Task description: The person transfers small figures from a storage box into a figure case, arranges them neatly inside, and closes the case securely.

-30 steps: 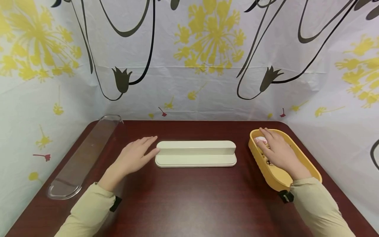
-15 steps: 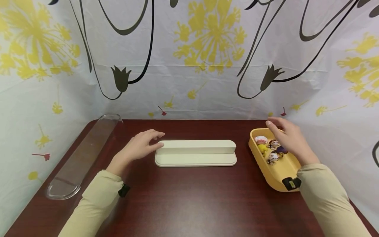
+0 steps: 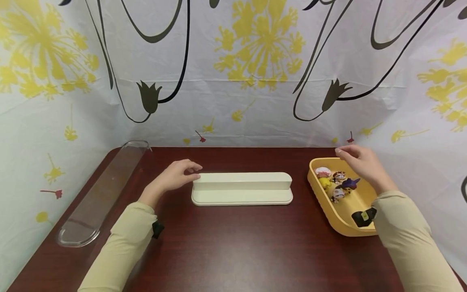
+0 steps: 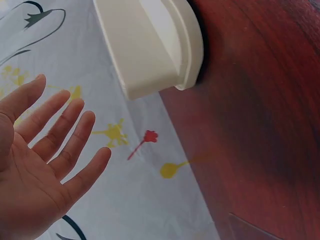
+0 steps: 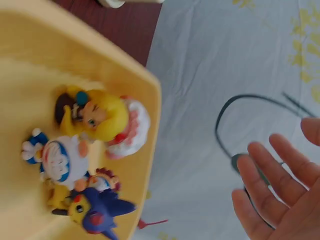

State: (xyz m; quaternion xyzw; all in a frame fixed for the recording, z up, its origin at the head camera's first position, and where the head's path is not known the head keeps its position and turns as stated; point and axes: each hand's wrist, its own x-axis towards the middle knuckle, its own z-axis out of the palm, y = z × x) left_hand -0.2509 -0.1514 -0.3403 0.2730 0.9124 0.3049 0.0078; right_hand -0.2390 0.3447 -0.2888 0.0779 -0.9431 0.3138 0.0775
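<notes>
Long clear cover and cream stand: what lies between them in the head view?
In the head view, the left hand lies between the long clear cover and the cream stand, with dark red tabletop showing around it.

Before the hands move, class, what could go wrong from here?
The toy figurines crowd together in the yellow tray, so lifting one might disturb its neighbours. The left hand is close to the cream stepped stand and might nudge it. The black wrist device above the tray could catch its rim.

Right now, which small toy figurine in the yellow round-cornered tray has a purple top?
The purple-topped, yellow-faced figurine with pointed tips; purple sets it apart among those visible.
</notes>
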